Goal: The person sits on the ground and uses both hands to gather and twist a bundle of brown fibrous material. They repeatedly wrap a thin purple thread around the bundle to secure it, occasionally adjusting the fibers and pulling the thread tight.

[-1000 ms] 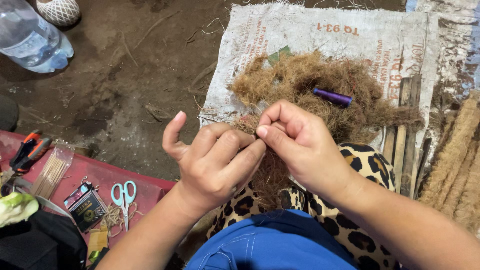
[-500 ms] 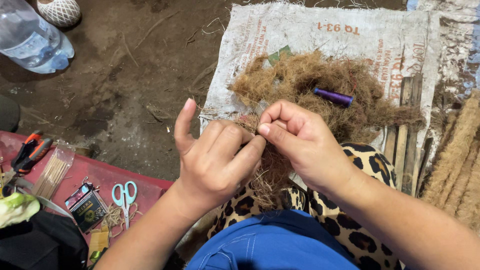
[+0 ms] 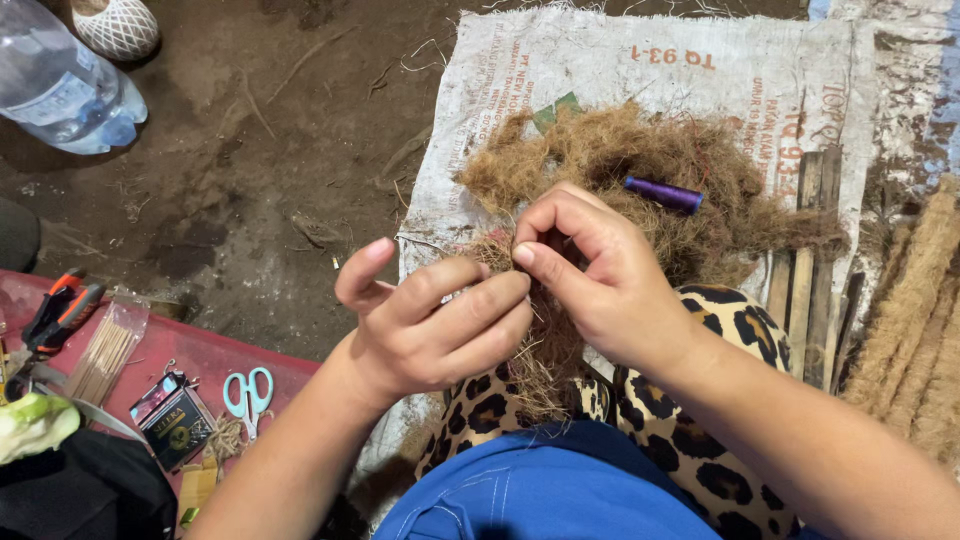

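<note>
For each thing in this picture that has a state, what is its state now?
left hand: closed on the fibre bundle
right hand: pinching the fibre bundle
fibre bundle: held by both hands, hanging loose over the lap
fibre pile: loose on the sack
purple spool: lying on the fibre pile
scissors: closed, lying flat
plastic bottle: lying on its side

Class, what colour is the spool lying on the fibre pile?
The spool is purple, seen best in the head view.
</note>
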